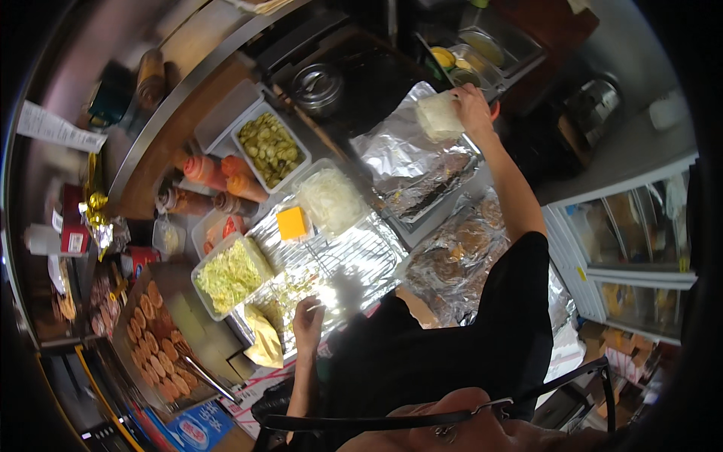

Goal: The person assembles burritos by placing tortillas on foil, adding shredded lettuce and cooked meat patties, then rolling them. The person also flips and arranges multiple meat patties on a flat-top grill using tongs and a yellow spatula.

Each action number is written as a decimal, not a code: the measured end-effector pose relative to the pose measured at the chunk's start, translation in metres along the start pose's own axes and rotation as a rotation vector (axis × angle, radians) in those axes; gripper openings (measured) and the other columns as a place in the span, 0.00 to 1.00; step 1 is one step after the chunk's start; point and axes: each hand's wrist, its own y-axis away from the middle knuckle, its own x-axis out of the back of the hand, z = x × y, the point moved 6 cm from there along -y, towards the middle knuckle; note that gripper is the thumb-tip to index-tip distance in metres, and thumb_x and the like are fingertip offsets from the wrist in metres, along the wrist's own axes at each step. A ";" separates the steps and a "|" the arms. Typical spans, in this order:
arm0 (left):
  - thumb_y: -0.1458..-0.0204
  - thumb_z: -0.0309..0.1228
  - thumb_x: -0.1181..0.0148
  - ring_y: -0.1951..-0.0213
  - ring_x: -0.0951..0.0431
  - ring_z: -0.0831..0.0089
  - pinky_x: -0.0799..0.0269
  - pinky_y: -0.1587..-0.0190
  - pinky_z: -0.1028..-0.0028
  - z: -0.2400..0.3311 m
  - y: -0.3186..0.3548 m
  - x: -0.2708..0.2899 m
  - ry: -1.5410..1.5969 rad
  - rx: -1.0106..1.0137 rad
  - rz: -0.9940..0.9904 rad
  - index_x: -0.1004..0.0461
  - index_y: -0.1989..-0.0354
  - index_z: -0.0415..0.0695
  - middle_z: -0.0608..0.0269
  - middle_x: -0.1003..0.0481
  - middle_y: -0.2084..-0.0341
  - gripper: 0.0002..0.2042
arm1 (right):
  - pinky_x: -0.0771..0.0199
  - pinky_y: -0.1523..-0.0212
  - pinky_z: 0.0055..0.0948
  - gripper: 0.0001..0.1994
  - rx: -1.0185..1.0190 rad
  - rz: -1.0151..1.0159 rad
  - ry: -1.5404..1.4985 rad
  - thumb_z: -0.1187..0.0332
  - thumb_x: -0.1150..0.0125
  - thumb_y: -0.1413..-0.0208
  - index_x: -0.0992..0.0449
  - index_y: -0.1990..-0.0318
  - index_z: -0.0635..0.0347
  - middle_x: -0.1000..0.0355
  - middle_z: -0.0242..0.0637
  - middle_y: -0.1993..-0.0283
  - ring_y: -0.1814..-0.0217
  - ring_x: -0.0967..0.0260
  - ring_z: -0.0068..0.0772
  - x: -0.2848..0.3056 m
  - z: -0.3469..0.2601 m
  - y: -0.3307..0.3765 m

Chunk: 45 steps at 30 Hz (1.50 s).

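My right hand reaches far right, its fingers closed on the edge of a white squarish paper-like bundle. The bundle is over crumpled foil on the griddle side; its contents are hidden. My left hand is near the front edge of the foil-lined tray, fingers curled together; a small pale bit shows at the fingertips in the glare. Beside it lies a crumpled yellowish paper. Behind it stand tubs of shredded lettuce, sliced onion and pickles, with a stack of orange cheese slices.
Sauce bottles stand behind the tubs. At left, a metal pan holds many browned patties and tongs. A lidded metal pot sits on the dark griddle. Foil-covered food lies near my right side, beside a glass-door fridge.
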 end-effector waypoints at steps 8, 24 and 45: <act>0.43 0.20 0.43 0.56 0.24 0.76 0.27 0.54 0.76 -0.028 0.027 0.014 -0.129 0.125 0.038 0.32 0.48 0.40 0.65 0.26 0.58 0.14 | 0.32 0.49 0.46 0.14 0.337 0.024 -0.086 0.63 0.39 0.44 0.22 0.56 0.62 0.26 0.51 0.56 0.52 0.31 0.58 -0.005 -0.014 0.032; 0.43 0.30 0.40 0.63 0.24 0.77 0.27 0.60 0.75 -0.052 0.101 0.109 0.043 0.099 0.250 0.27 0.57 0.39 0.64 0.24 0.66 0.10 | 0.30 0.51 0.38 0.07 0.466 0.090 -0.337 0.74 0.43 0.42 0.24 0.57 0.65 0.26 0.45 0.57 0.54 0.29 0.48 0.031 -0.248 0.101; 0.37 0.29 0.51 0.65 0.25 0.76 0.27 0.62 0.77 -0.103 0.214 0.345 0.596 0.073 0.266 0.35 0.46 0.40 0.61 0.25 0.63 0.13 | 0.30 0.47 0.26 0.24 0.164 -1.535 -1.320 0.70 0.48 0.37 0.41 0.34 0.63 0.29 0.41 0.44 0.47 0.30 0.28 0.017 -0.756 0.514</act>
